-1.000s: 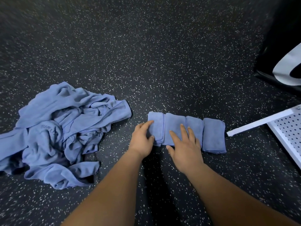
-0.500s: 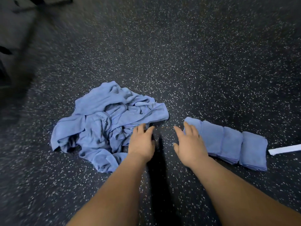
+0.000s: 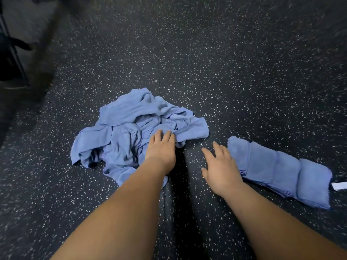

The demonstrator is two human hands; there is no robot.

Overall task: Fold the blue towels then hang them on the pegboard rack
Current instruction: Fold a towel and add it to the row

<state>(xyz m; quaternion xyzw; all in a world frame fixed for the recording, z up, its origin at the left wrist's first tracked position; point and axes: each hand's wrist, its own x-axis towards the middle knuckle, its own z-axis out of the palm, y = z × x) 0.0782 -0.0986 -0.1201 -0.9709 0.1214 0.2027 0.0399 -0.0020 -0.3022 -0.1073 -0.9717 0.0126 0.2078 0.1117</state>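
Observation:
A crumpled pile of blue towels [image 3: 131,128] lies on the dark speckled floor at centre left. My left hand [image 3: 161,149] rests on the pile's right side, fingers straight on the cloth near a loose flap. A row of folded blue towels [image 3: 281,169] lies to the right, overlapping one another. My right hand [image 3: 219,166] hovers with relaxed spread fingers just left of the folded row, holding nothing. A white tip of the pegboard rack [image 3: 339,185] shows at the right edge.
The speckled rubber floor [image 3: 225,72] stretches all around. A dark blurred post and black stand legs [image 3: 13,59] are at the far left.
The view has swung left, away from the rack. Both hands left the folded row; my left hand reached onto the crumpled pile, and my right hand drew off the folded towels.

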